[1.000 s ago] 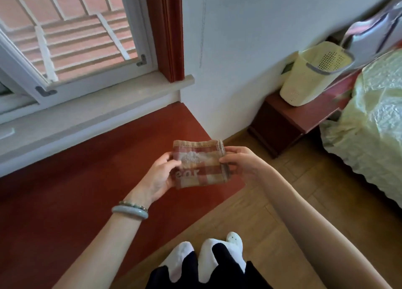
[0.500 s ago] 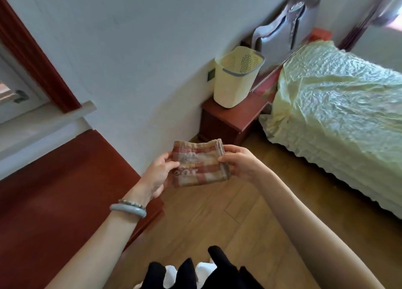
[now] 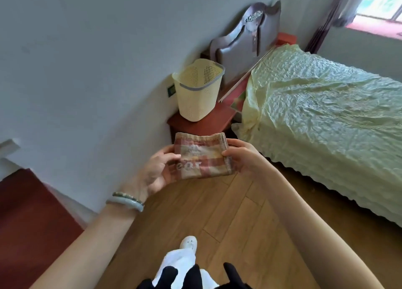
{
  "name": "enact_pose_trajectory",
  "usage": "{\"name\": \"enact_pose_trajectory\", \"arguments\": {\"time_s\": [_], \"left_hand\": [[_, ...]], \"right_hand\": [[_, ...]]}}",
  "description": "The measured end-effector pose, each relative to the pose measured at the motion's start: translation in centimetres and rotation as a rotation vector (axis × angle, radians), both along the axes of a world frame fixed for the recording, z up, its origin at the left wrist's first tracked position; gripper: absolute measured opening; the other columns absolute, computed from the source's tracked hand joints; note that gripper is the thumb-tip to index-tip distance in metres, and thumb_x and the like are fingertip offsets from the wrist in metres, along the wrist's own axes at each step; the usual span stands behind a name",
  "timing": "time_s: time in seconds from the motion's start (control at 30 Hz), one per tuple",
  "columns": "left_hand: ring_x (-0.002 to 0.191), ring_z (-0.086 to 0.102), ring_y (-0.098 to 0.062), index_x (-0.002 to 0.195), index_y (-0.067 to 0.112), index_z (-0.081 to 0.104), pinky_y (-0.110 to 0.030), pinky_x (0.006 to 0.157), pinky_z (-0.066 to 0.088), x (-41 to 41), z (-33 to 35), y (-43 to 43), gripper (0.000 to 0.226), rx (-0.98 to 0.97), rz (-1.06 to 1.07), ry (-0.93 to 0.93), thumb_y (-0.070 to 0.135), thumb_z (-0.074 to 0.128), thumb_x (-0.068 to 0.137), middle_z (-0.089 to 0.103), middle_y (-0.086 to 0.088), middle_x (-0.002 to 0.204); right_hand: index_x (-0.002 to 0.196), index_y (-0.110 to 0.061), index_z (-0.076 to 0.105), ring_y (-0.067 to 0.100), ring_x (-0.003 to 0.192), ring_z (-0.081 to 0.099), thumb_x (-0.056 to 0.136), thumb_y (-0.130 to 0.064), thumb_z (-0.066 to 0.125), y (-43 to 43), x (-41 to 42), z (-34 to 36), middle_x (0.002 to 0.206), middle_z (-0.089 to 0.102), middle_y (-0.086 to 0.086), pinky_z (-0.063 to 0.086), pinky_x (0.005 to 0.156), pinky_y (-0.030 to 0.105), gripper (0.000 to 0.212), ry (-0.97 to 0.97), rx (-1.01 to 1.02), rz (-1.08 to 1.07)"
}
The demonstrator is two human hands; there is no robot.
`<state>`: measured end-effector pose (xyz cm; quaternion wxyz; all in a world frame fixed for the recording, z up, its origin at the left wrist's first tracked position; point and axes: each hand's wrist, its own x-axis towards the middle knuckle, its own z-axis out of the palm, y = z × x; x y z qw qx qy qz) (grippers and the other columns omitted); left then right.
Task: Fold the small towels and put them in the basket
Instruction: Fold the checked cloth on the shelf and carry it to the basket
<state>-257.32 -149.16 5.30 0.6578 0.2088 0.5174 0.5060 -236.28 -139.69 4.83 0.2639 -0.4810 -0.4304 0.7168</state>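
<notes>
So both hands are clamped on a small folded towel (image 3: 201, 157), red-and-tan checked cloth with pale lettering on the front, held up in the air over the wooden plank floor (image 3: 235, 219). Left hand (image 3: 155, 169) pinches its left edge, thumb on the front; right hand (image 3: 243, 158) grips the right edge where the folded layers stack up. The cream perforated plastic basket (image 3: 199, 93) with a grey rim band stands upright on a little red-brown bedside stand (image 3: 208, 123) against the wall, just beyond the towel and not touching it. Can't see what's inside the basket. A bed with a crinkly pale green cover (image 3: 326, 114) sits right of it. Pale bangle (image 3: 126, 202) on the left wrist.
</notes>
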Motion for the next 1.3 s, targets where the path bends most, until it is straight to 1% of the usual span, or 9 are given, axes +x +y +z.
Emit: {"name": "enact_pose_trajectory", "arguments": {"time_s": [0.07,0.2,0.47,0.6,0.73,0.93,1.07,1.2,1.3], "left_hand": [[0.101,0.062,-0.029,0.12,0.013,0.056,-0.048,0.086,0.052,0.7,-0.2,2.5,0.029,-0.007,-0.027,-0.014,0.006,0.046,0.094,0.064,-0.016,0.112],[0.119,0.054,-0.037,0.122,0.014,0.056,-0.053,0.094,0.048,1.8,-1.1,8.4,0.031,-0.016,-0.056,-0.064,0.007,0.047,0.093,0.058,-0.021,0.127],[0.102,0.061,-0.031,0.123,0.015,0.056,-0.045,0.077,0.056,3.6,-1.5,22.2,0.032,-0.016,-0.098,-0.099,0.008,0.047,0.093,0.065,-0.016,0.11],[0.099,0.063,-0.03,0.119,0.017,0.059,-0.046,0.077,0.056,4.2,-1.2,28.2,0.03,-0.008,-0.086,-0.107,0.008,0.048,0.093,0.068,-0.014,0.107],[0.098,0.065,-0.03,0.117,0.018,0.06,-0.052,0.088,0.051,4.8,-1.3,33.0,0.03,-0.016,-0.077,-0.109,0.007,0.047,0.092,0.071,-0.014,0.105],[0.097,0.067,-0.029,0.121,0.018,0.058,-0.049,0.081,0.055,5.2,-2.3,40.1,0.033,-0.013,-0.029,-0.116,0.006,0.048,0.092,0.069,-0.016,0.112],[0.106,0.063,-0.032,0.127,0.017,0.055,-0.051,0.084,0.053,5.8,-3.1,45.2,0.038,-0.005,0.058,-0.127,0.005,0.048,0.092,0.064,-0.019,0.12],[0.1,0.065,-0.029,0.126,0.02,0.056,-0.048,0.078,0.055,7.0,-3.5,50.6,0.039,0.026,0.176,-0.16,0.002,0.044,0.093,0.068,-0.015,0.114],[0.092,0.067,-0.026,0.128,0.022,0.055,-0.046,0.075,0.056,7.8,-3.8,54.3,0.043,0.004,0.27,-0.149,0.0,0.043,0.093,0.07,-0.01,0.107]], "right_hand": [[0.123,-0.009,0.055,0.03,0.093,0.068,0.079,0.005,0.06,2.1,1.0,-0.2,0.109,0.068,0.016,0.057,0.078,0.042,0.047,0.013,0.001,-0.032],[0.118,-0.011,0.058,0.023,0.081,0.068,0.079,0.006,0.058,7.2,2.7,-0.8,0.097,0.069,0.011,0.057,0.068,0.035,0.042,0.031,0.002,-0.081],[0.101,-0.017,0.059,0.017,0.07,0.068,0.081,0.008,0.056,20.0,4.8,-0.7,0.091,0.068,0.008,0.058,0.06,0.031,0.032,0.026,0.009,-0.094],[0.103,-0.017,0.059,0.02,0.074,0.068,0.081,0.009,0.055,26.3,5.3,-0.4,0.095,0.068,0.01,0.057,0.062,0.032,0.033,0.033,0.021,-0.082],[0.117,-0.012,0.056,0.021,0.076,0.067,0.08,0.009,0.056,31.6,5.7,-0.6,0.1,0.066,0.012,0.056,0.061,0.033,0.042,0.014,0.008,-0.078],[0.11,-0.02,0.058,0.019,0.081,0.068,0.081,0.007,0.057,40.3,5.9,-1.7,0.1,0.069,0.008,0.058,0.065,0.034,0.039,-0.011,0.012,0.011],[0.122,-0.015,0.054,0.016,0.08,0.07,0.08,0.006,0.058,47.5,5.4,-2.1,0.1,0.069,0.007,0.056,0.063,0.032,0.047,-0.042,0.032,0.126],[0.117,-0.012,0.053,0.011,0.067,0.071,0.082,0.011,0.056,55.3,4.9,-1.4,0.092,0.068,0.006,0.053,0.053,0.023,0.042,-0.01,0.051,0.251],[0.116,-0.015,0.054,0.015,0.071,0.071,0.081,0.009,0.057,60.3,4.6,-1.4,0.087,0.07,0.004,0.056,0.056,0.027,0.042,-0.026,0.056,0.336]]}}
